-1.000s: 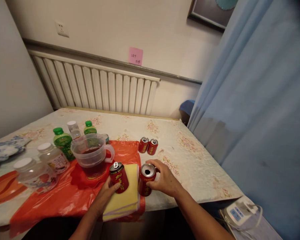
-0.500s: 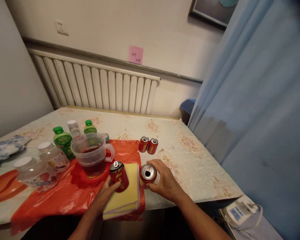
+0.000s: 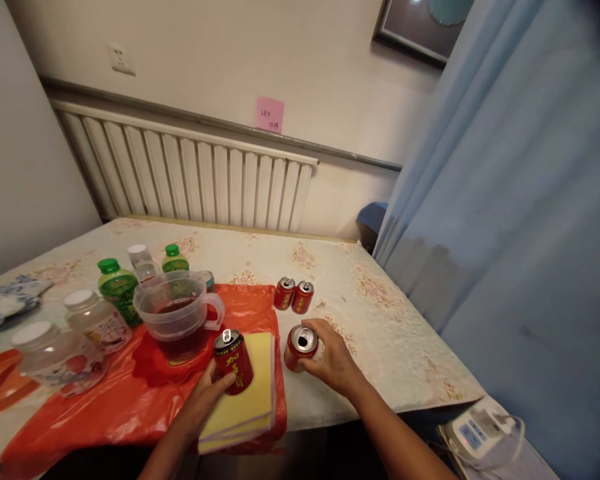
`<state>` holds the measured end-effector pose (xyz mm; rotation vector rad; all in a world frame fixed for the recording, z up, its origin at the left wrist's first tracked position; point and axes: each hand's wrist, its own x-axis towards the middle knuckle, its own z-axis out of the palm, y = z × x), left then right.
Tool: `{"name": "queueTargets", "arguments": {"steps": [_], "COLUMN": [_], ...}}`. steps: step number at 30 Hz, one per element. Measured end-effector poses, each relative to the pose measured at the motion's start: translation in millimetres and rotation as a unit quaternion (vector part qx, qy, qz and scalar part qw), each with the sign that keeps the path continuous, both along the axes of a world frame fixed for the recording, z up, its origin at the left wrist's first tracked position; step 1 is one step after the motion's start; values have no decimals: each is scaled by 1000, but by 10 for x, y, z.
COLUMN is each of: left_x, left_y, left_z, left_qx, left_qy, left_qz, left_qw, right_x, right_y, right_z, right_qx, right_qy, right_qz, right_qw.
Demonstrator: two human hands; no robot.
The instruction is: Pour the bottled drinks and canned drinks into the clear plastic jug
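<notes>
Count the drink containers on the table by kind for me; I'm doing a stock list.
Red cans: 4 (one in left hand, one in right hand, two standing apart)
Green-capped bottles: 2
White-capped bottles and jars: 3
Clear pitcher: 1
Total: 10

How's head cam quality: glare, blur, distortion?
Head view: soft warm indoor light, mild overall softness. Glare spot on the framed picture. Radiator and wall rail bow from wide-angle distortion. Dark vignette at the top-right corner. Can in the right hand reads clearly.
</notes>
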<state>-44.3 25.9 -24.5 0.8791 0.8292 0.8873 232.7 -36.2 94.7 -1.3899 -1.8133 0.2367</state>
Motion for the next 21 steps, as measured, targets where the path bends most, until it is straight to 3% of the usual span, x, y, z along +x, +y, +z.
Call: {"name": "queueTargets", "arguments": {"steps": [6, 12, 21], "left_x": [-26, -17, -25], "left_y": [96, 76, 175], "left_z": [-156, -139, -261], "left_qx": [-7, -23, -26], "left_qy": [-7, -8, 15], "left_qz": [19, 49, 89], "left_qw": [1000, 998, 996], "right_x": [582, 1108, 1403], "right_y": [476, 1006, 1542], "right_z": [-303, -471, -633], "right_qx": [-20, -25, -30], "right_qy": [40, 64, 95], "right_qz": [-83, -165, -199], "right_qw": [996, 984, 975]}}
